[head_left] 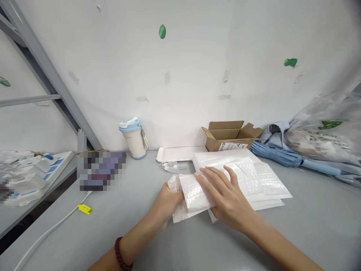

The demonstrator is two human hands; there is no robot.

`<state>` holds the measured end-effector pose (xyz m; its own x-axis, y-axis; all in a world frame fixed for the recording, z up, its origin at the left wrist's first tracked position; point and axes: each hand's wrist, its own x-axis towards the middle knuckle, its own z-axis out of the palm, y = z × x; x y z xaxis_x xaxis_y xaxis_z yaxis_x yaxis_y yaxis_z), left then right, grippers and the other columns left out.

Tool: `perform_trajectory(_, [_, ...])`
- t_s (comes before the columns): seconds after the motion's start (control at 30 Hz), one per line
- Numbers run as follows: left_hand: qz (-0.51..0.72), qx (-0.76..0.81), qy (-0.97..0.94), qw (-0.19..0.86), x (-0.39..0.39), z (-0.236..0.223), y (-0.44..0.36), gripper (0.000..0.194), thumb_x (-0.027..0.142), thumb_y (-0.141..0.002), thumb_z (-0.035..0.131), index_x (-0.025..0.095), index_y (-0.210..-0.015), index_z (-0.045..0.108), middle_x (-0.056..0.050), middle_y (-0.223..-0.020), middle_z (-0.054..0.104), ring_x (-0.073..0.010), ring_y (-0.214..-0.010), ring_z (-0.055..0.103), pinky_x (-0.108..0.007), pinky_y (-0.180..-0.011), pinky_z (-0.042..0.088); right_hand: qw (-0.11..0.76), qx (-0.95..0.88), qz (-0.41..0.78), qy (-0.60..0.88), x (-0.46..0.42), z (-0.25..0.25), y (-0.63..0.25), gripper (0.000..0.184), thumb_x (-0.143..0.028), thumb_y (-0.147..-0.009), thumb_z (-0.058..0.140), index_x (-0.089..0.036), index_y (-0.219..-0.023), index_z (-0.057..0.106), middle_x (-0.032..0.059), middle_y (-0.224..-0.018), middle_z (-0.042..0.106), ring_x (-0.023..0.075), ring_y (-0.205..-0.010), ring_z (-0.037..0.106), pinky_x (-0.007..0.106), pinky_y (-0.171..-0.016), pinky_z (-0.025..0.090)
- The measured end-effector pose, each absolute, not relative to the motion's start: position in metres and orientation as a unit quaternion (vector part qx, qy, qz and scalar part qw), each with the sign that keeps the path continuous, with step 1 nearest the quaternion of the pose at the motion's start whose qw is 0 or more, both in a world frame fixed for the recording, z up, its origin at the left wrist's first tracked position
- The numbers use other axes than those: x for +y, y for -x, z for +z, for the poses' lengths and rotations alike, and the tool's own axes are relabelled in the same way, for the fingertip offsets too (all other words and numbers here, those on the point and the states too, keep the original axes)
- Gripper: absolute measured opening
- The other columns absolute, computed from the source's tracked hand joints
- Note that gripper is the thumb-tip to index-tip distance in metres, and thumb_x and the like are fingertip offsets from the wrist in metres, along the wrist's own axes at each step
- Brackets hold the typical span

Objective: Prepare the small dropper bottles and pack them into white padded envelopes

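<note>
A white bubble mailer [194, 194] is tilted above the grey table between my two hands. At its left end, my left hand [169, 201] is closed on the crumpled edge, thumb on top. My right hand [228, 199] grips the right part, with its fingers stretched over the shiny surface and the thumb partly hidden below. Behind and right of that hand lie several more white bubble mailers [270, 182], overlapping in a loose stack. Whether anything is inside the held mailer cannot be seen.
Along the wall stand a cream and blue cup [134, 141], a flat white box [183, 153] and an open cardboard box [227, 140]. A small clear plastic piece [170, 166] lies before them. A folded blue umbrella [282, 155] is at right, a cable with a yellow tag [85, 209] at left.
</note>
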<state>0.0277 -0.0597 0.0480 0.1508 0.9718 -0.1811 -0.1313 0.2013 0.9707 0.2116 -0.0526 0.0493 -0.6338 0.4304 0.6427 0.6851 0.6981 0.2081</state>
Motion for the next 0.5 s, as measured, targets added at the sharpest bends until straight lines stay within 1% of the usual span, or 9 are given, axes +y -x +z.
perform_trajectory(0.07, [0.444,0.483,-0.446,0.609,-0.059,0.052,-0.024,0.021,0.032,-0.070,0.068,0.015,-0.082,0.064,0.000,-0.064,0.062,-0.0126,-0.055,0.054,-0.021,-0.050,0.041,0.289,-0.865,-0.252,0.322,-0.051,0.050,-0.213,0.057,0.006,-0.069,0.039,-0.009,-0.123,0.047,0.0212,-0.128,0.052,0.0306,-0.122,0.044,0.057,-0.096,0.026])
perform_trajectory(0.17, [0.438,0.468,-0.457,0.617,-0.060,0.057,-0.021,0.027,0.041,-0.076,0.062,0.014,-0.072,0.060,0.002,-0.056,0.054,-0.0097,-0.047,0.046,-0.020,-0.042,0.035,0.295,-0.859,-0.263,0.326,-0.049,0.050,-0.214,0.054,0.007,-0.074,0.037,-0.010,-0.124,0.047,0.0184,-0.132,0.050,0.0272,-0.126,0.041,0.055,-0.099,0.023])
perform_trajectory(0.23, [0.442,0.453,-0.480,0.607,-0.062,0.058,-0.022,0.031,0.042,-0.080,0.057,0.015,-0.067,0.057,0.002,-0.054,0.053,-0.0094,-0.046,0.045,-0.021,-0.044,0.036,0.300,-0.861,-0.255,0.321,-0.050,0.050,-0.214,0.053,0.007,-0.075,0.035,-0.010,-0.124,0.047,0.0159,-0.129,0.053,0.0251,-0.125,0.043,0.053,-0.100,0.022])
perform_trajectory(0.33, [0.445,0.457,-0.523,0.565,-0.066,0.058,-0.025,0.039,0.044,-0.083,0.052,0.016,-0.057,0.049,0.003,-0.048,0.049,-0.0091,-0.044,0.044,-0.021,-0.046,0.036,0.310,-0.865,-0.250,0.306,-0.053,0.050,-0.211,0.050,0.006,-0.076,0.032,-0.011,-0.120,0.051,0.0133,-0.124,0.059,0.0232,-0.121,0.048,0.051,-0.100,0.023])
perform_trajectory(0.43, [0.449,0.464,-0.543,0.537,-0.068,0.058,-0.026,0.042,0.045,-0.083,0.052,0.017,-0.053,0.045,0.004,-0.045,0.045,-0.0089,-0.042,0.043,-0.021,-0.043,0.036,0.319,-0.863,-0.255,0.299,-0.055,0.049,-0.208,0.046,0.005,-0.080,0.032,-0.014,-0.114,0.055,0.0109,-0.116,0.064,0.0219,-0.115,0.053,0.050,-0.100,0.024])
perform_trajectory(0.5, [0.464,0.468,-0.549,0.515,-0.069,0.059,-0.023,0.039,0.043,-0.083,0.053,0.017,-0.054,0.046,0.003,-0.046,0.047,-0.0092,-0.043,0.045,-0.021,-0.044,0.038,0.322,-0.861,-0.260,0.296,-0.056,0.049,-0.207,0.042,0.003,-0.083,0.033,-0.015,-0.112,0.057,0.0095,-0.113,0.066,0.0218,-0.112,0.055,0.050,-0.100,0.024])
